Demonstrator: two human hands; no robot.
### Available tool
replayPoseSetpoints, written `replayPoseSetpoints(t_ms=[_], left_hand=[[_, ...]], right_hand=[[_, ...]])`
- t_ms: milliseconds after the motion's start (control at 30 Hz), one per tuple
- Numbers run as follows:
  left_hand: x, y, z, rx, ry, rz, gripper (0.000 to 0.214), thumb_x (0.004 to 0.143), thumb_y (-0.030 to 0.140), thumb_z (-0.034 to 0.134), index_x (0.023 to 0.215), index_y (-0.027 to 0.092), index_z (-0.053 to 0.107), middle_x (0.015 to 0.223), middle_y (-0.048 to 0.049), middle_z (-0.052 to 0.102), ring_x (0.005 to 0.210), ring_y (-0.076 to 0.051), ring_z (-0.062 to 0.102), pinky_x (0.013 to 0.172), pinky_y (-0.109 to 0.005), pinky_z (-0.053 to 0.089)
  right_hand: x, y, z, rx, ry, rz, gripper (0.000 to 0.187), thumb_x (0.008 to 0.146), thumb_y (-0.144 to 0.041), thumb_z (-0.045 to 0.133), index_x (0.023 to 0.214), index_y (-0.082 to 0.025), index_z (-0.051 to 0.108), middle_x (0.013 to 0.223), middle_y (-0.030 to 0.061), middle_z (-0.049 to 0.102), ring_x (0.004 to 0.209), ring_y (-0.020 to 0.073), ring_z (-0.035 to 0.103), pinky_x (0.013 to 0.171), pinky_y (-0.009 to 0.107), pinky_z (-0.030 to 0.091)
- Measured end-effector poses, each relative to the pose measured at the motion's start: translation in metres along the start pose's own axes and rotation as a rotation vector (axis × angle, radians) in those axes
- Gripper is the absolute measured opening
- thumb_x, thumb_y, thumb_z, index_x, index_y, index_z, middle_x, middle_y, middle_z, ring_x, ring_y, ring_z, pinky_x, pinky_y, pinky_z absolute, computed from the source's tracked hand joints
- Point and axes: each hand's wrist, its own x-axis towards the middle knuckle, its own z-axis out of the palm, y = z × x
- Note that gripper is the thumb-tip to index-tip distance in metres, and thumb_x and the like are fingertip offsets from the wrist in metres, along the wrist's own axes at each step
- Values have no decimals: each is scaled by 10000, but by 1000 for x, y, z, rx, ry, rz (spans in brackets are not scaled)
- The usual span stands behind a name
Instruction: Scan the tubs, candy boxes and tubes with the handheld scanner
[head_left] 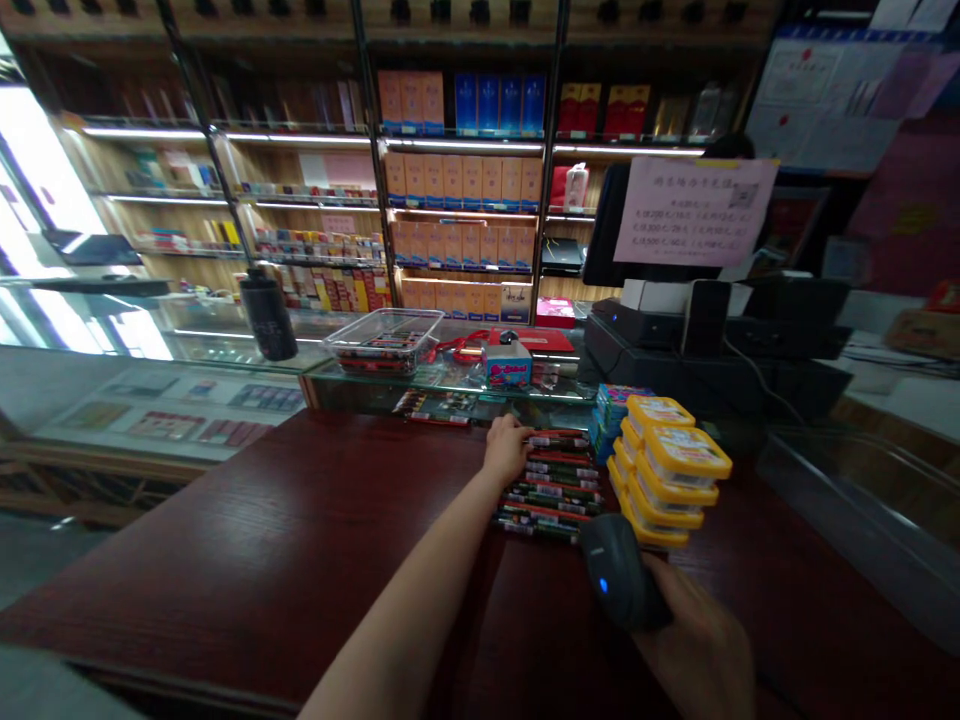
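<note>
The slim sticks (562,482), rowed on the tabletop (262,530), look light, slick and best pinched near an end. The left hand (507,447) is at the farthest ones, grip unclear; the right hand (694,625) grips a dark scanner (619,565).

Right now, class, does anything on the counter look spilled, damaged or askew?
Nothing looks spilled or damaged. Only the slim packs near the left hand look slightly askew: their ends don't line up evenly.
</note>
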Motion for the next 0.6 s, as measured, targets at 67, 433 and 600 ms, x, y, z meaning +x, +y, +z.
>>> replayPoseSetpoints(t_ms=[67, 433, 600], left_hand=[[3, -8, 3, -78, -12, -23, 255, 717, 178, 692, 963, 233, 724, 1025, -65, 550, 1031, -225, 497, 942, -370, 410], [23, -24, 12, -269, 17, 11, 230, 654, 40, 669, 832, 176, 723, 949, -45, 582, 954, -170, 560, 933, -328, 461], [16, -28, 10, -263, 25, 22, 237, 689, 112, 679, 917, 170, 713, 1000, -61, 578, 959, -173, 561, 924, -303, 457]], right_hand=[[1, -1, -2, 21, -2, 12, 275, 776, -240, 538, 1038, -169, 581, 919, 65, 713, 768, 191, 667, 691, 287, 470], [8, -6, -10, 34, -35, 62, 275, 790, -254, 509, 1030, -156, 600, 917, 85, 713, 775, 197, 664, 675, 284, 472], [4, -2, -8, -19, -60, 25, 270, 785, -256, 516, 1018, -162, 614, 941, 96, 718, 795, 207, 673, 690, 283, 485]])
